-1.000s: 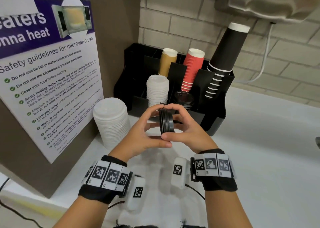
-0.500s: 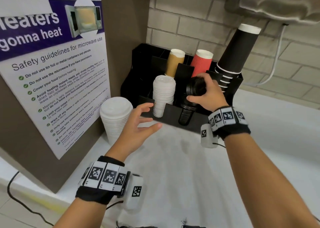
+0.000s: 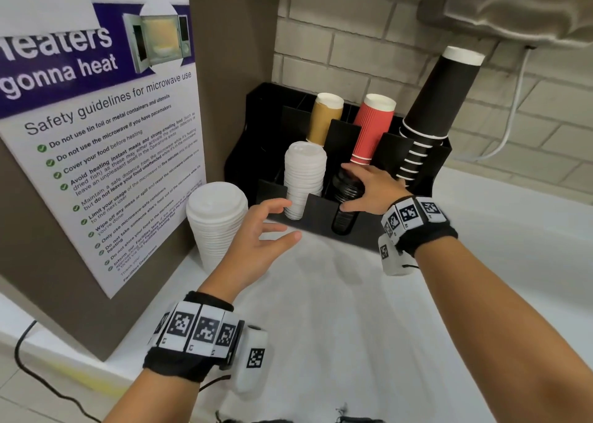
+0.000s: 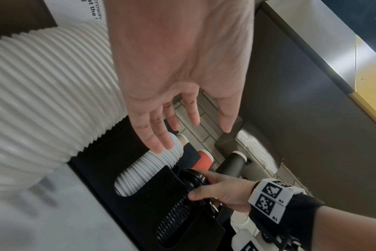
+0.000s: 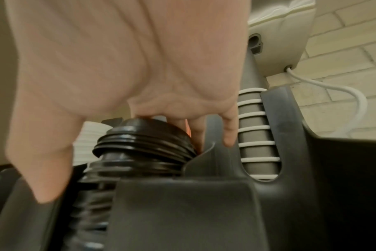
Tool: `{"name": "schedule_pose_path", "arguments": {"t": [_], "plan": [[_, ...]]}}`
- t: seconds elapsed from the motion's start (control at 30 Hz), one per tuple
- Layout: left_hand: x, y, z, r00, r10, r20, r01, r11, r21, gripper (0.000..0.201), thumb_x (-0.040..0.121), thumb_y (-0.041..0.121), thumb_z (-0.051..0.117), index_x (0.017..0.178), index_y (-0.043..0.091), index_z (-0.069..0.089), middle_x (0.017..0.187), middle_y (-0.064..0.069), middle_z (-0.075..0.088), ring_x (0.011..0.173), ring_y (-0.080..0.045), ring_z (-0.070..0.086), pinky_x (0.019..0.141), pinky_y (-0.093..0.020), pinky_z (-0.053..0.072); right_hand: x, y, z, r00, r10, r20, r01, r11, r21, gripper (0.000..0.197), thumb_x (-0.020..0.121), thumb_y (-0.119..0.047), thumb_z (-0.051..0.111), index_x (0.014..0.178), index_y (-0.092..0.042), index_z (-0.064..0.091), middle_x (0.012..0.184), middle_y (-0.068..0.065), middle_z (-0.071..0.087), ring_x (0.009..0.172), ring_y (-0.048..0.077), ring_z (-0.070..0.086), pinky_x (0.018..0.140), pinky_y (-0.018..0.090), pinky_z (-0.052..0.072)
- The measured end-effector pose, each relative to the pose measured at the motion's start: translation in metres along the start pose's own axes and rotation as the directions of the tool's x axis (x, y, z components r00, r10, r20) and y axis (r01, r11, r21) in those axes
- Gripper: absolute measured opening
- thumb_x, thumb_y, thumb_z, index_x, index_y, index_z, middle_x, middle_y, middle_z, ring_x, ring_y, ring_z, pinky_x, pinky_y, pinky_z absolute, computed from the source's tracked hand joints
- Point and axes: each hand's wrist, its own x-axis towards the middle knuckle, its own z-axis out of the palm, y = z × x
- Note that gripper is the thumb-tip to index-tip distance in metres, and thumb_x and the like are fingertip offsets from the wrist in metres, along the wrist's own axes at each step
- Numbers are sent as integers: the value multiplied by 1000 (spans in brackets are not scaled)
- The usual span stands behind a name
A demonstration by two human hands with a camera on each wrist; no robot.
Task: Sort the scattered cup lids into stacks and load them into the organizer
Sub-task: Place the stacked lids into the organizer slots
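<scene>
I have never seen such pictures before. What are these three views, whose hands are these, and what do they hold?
There is no machine here: a person wears one camera on the head and one on each wrist, on the black bands with square markers. The big picture is the head view; the other two look along each hand.

On the white counter stands a black organizer with paper cups behind and lids in front. The right hand grips a small stack of black lids, setting it on the black lids already in one slot. The left hand is open and holds nothing. A tall stack of white lids stands beside the organizer.
</scene>
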Motion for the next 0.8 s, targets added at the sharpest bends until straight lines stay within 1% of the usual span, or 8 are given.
{"name": "schedule_pose_path", "arguments": {"t": [0.07, 0.13, 0.2, 0.3, 0.43, 0.53, 0.63, 0.8], "plan": [[0, 0, 0, 1000, -2, 1, 2, 1000, 0, 45, 86, 18, 71, 123, 37, 54, 130, 12, 49, 103, 0, 60, 77, -17, 49, 0, -1, 1, 999, -33, 16, 34, 997, -71, 93, 79, -43, 71, 152, -36, 14, 159, 1, 16, 145, 25, 16, 113, 58, 10], [0, 0, 0, 1000, -3, 5, 3, 1000, 3, 45, 86, 18, 71, 124, 36, 54, 129, 13, 49, 103, 1, 60, 76, -16, 50, 2, -1, 0, 997, -61, 40, 64, 994, -89, 92, 82, -37, 69, 153, -32, 11, 160, 1, 13, 146, 24, 14, 116, 56, 10], [0, 0, 0, 1000, -4, 11, 4, 1000, 10, 45, 87, 19, 71, 123, 37, 54, 129, 13, 49, 103, 1, 60, 76, -17, 50, 4, -1, -2, 993, -88, 77, 94, 993, -78, 90, 83, -32, 68, 153, -30, 12, 160, 1, 12, 145, 25, 15, 116, 54, 17], [0, 0, 0, 1000, -4, 19, 3, 1000, 15, 44, 87, 20, 71, 122, 39, 54, 129, 13, 50, 103, 0, 60, 76, -16, 49, 5, -2, -6, 988, -123, 93, 129, 990, -63, 89, 83, -33, 70, 153, -29, 15, 158, 4, 18, 142, 28, 22, 112, 50, 29], [0, 0, -2, 1000, -1, 21, 1, 1000, 18, 43, 87, 22, 70, 121, 41, 54, 128, 16, 50, 102, 3, 60, 76, -16, 49, 3, -5, 3, 987, -152, 43, 154, 987, -45, 85, 88, -29, 67, 154, -21, 14, 157, 10, 21, 141, 29, 25, 114, 37, 28], [0, -1, -3, 1000, -4, 16, 4, 1000, 20, 43, 87, 22, 70, 123, 38, 54, 127, 16, 50, 102, 3, 60, 76, -16, 49, -2, -6, 14, 986, -160, -46, 154, 980, -123, 83, 89, -30, 65, 153, -15, 15, 156, 12, 22, 141, 31, 25, 113, 40, 31], [0, 0, -2, 1000, -5, 14, 4, 1000, 19, 43, 87, 20, 70, 124, 36, 55, 127, 15, 50, 102, 2, 60, 75, -16, 49, -7, -4, 19, 982, -159, -105, 133, 966, -223, 85, 87, -35, 66, 153, -16, 16, 154, 11, 25, 138, 31, 29, 107, 46, 37], [0, 1, -1, 1000, -2, 15, 2, 1000, 19, 43, 87, 19, 70, 125, 34, 55, 127, 15, 50, 103, 0, 60, 76, -17, 50, -12, 1, 21, 973, -173, -153, 123, 949, -289, 81, 88, -34, 65, 153, -19, 18, 146, 10, 32, 130, 29, 35, 102, 44, 41]]}}
